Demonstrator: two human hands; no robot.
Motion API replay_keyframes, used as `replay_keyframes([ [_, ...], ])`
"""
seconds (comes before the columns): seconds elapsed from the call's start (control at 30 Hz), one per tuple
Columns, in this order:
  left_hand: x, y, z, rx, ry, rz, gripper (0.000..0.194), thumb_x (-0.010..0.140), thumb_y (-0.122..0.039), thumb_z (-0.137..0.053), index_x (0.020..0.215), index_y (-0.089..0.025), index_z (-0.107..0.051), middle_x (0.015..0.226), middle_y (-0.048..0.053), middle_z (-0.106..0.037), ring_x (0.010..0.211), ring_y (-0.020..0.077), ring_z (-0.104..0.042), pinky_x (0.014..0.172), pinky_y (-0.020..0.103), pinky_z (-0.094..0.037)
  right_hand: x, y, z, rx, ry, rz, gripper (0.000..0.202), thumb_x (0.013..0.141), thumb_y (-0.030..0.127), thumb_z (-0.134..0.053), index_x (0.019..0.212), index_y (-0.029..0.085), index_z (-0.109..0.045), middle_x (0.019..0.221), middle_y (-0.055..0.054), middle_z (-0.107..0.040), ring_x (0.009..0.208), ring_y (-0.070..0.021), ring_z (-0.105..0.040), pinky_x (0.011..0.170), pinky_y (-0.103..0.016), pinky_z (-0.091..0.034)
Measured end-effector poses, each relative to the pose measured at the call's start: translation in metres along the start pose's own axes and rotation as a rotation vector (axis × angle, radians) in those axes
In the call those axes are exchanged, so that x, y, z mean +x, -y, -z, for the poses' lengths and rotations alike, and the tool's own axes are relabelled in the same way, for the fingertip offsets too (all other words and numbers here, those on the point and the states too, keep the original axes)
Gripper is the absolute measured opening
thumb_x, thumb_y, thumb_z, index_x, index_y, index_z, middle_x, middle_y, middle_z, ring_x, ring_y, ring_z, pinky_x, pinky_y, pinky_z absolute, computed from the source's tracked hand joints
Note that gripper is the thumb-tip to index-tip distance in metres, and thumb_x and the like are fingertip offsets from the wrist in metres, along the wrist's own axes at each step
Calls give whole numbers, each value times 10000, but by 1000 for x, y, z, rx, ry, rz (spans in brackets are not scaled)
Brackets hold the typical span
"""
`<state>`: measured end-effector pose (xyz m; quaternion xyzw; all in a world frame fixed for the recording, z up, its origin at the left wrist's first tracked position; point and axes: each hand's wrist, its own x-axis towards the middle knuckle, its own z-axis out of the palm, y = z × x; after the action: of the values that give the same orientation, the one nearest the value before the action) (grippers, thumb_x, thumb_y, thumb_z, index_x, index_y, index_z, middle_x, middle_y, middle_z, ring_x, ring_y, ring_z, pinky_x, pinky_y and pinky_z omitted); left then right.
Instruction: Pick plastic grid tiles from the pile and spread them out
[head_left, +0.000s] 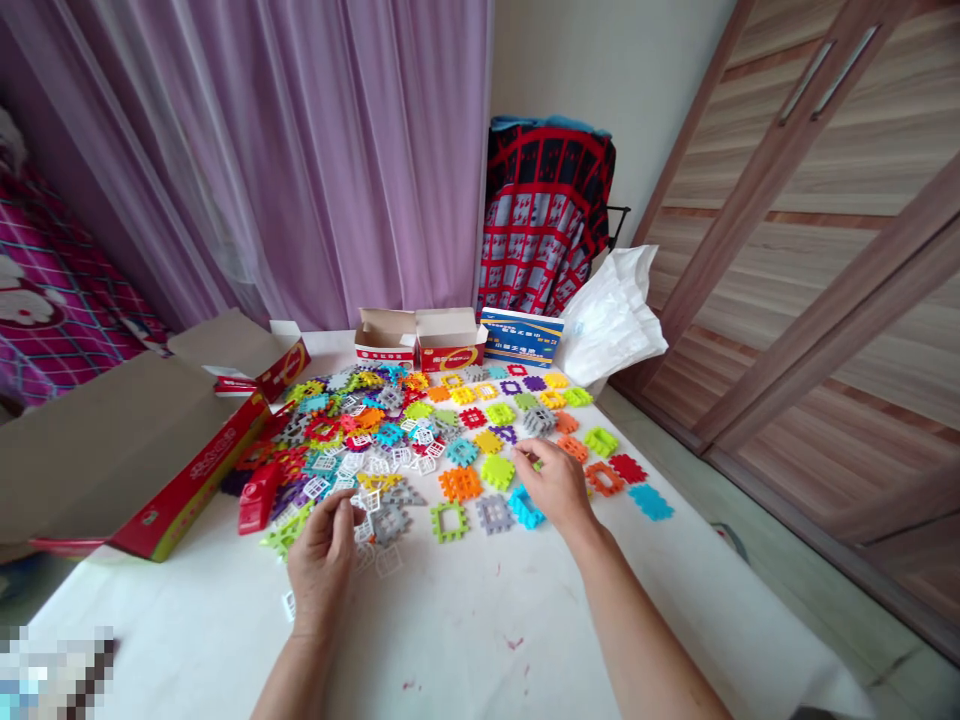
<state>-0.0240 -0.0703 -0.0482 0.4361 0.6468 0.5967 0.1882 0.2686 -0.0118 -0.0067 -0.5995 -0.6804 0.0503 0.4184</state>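
Note:
My left hand (pixel 328 537) is closed in a pinch over the left part of the table, beside grey notched building plates (pixel 391 522) and small white window frames (pixel 388 562). What its fingertips hold, if anything, I cannot make out. Over the right-hand spread of pieces is my right hand (pixel 553 482), its fingers bent together; their contents are hidden. Close to it lie a blue square block (pixel 525 508), a lime plate (pixel 498 471) and a purple frame piece (pixel 504 435). An orange plate (pixel 460 485) and a lime square frame (pixel 448 522) lie between the hands.
A heap of mixed plastic pieces (pixel 360 395) covers the table's (pixel 450 640) back left. A large open carton (pixel 202 480) stands left, beside a red plastic piece (pixel 259 497). Small boxes (pixel 451 355), a blue box (pixel 523 338) and a white bag (pixel 615 315) line the back.

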Motion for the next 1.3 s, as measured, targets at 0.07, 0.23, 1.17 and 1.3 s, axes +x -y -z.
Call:
replay_keyframes([
  [0.07,3,2,1,-21,-29,39,354,814,-498,-573,960,-203,-704,689,11,-684,657,157,-656,627,268,-524,12,16,-6,38,-3,46,211,844,339,-518,792,239,-696,817,-31,-738,742,-178,-655,714,-275,-472],
  [0.23,7,4,2,-65,-49,83,349,819,-482,-572,972,-196,-701,690,11,-678,648,147,-633,613,262,-507,30,39,-20,100,41,103,176,855,300,-547,795,230,-697,810,-15,-732,730,-167,-651,713,-273,-467],
  [1.17,-15,-16,-19,-94,638,203,519,722,-663,-640,954,-201,-688,857,58,-741,542,145,-620,504,284,-518,-37,62,-47,-5,395,291,476,738,273,-708,1183,198,-556,1112,-86,-643,1045,-243,-593,908,-374,-477],
  [1.3,-19,-23,-22,-175,656,295,539,633,-678,-712,869,-194,-723,775,49,-722,522,127,-572,486,267,-488,-43,61,-44,24,403,319,474,730,279,-714,1179,218,-573,1132,-90,-636,1076,-249,-596,926,-380,-496],
])
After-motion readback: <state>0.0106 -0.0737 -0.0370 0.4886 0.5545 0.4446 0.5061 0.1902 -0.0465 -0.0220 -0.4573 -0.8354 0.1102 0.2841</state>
